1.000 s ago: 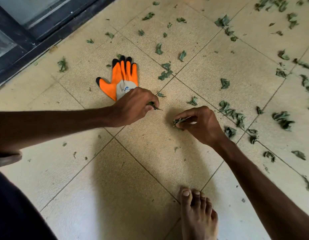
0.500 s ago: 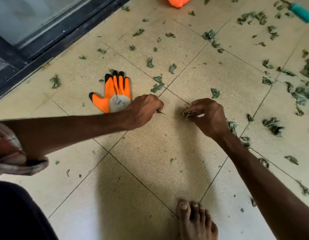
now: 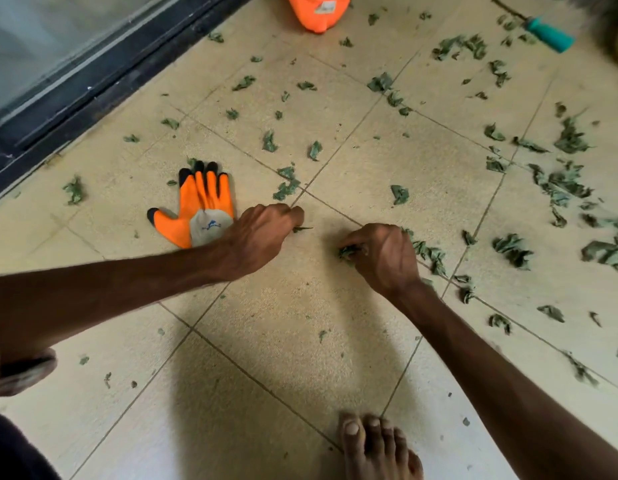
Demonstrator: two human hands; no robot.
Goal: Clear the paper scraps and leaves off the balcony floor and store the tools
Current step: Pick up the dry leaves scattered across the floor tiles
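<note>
The tiled balcony floor (image 3: pixel 300 341) fills the view, bounded at the upper left by the dark track of a sliding glass door (image 3: pixel 103 71). Green leaf scraps (image 3: pixel 560 185) lie scattered over most of it, thickest to the right and far side, thin on the tile nearest the person. Compared with a second ago the view has tipped up and away: a second orange glove (image 3: pixel 318 12) and a teal-handled tool (image 3: pixel 550 34) now show at the top edge, so the tools to be stored are well apart from the hands and untouched.

An orange work glove (image 3: pixel 196 209) lies flat, palm up, just beside the left wrist. A bare foot (image 3: pixel 376 448) stands at the lower edge.

The left hand (image 3: pixel 259 237) is clenched, with the tip of a small leaf bit (image 3: pixel 302 229) sticking out past the fingertips, as it did before; it has scarcely shifted along the grout line. The right hand (image 3: pixel 383 254) has its grip pinched on a crumpled wad of leaves (image 3: pixel 347 251) held low over the tile, and more scraps lie just beyond its knuckles.

Judging from this, collecting by hand is at an early stage: the patch between the arms is nearly bare, but most of the litter remains, and I can make out no bin or bag to drop the handfuls into.
</note>
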